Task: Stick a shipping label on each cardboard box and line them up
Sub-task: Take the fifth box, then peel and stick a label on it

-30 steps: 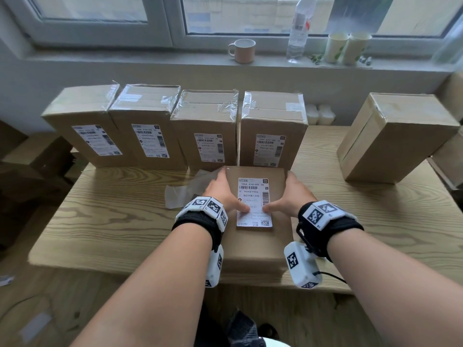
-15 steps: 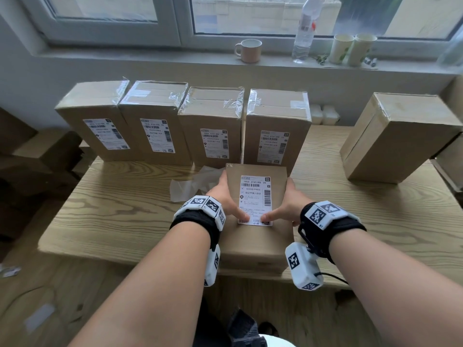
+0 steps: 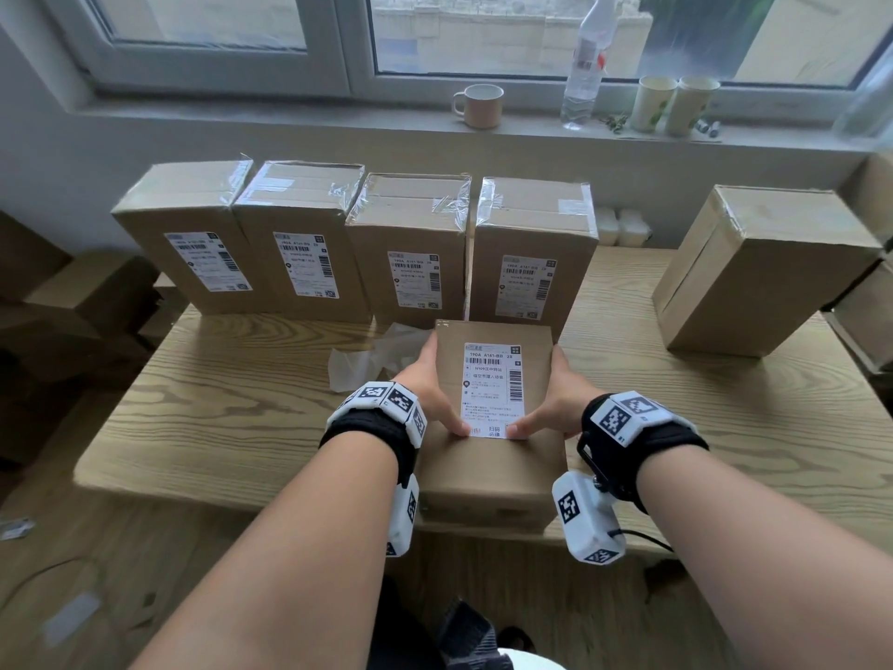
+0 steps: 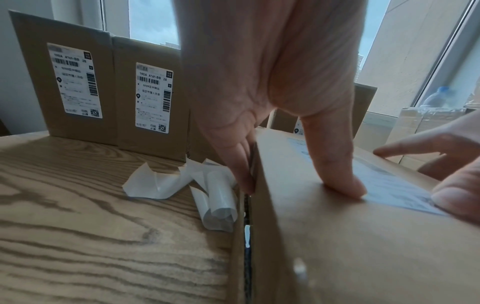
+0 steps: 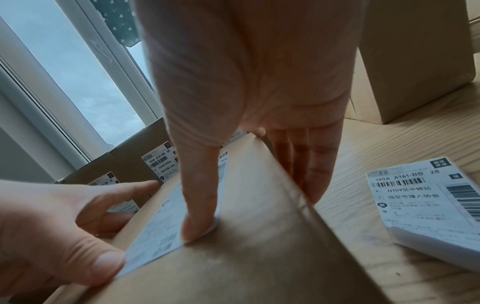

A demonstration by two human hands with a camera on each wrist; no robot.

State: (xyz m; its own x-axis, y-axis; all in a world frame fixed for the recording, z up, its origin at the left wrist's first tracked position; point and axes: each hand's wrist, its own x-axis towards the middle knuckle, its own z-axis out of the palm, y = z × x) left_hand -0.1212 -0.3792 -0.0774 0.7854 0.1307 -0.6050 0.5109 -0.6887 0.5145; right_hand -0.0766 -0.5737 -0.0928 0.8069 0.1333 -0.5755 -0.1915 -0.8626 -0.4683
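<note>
A cardboard box lies flat at the table's near edge, with a white shipping label on its top face. My left hand and right hand flank it, fingers straight down its sides. The left thumb and the right thumb press the label's two near corners flat. Behind it, several labelled boxes stand upright in a row along the back. An unlabelled box lies at the far right.
Crumpled backing paper lies on the wooden table just left of the box. A stack of spare labels sits to its right. A mug, bottle and paper cups stand on the windowsill.
Both thumbs have slid toward me down the label, from its lower middle to its near corners. The box has stayed in place.
</note>
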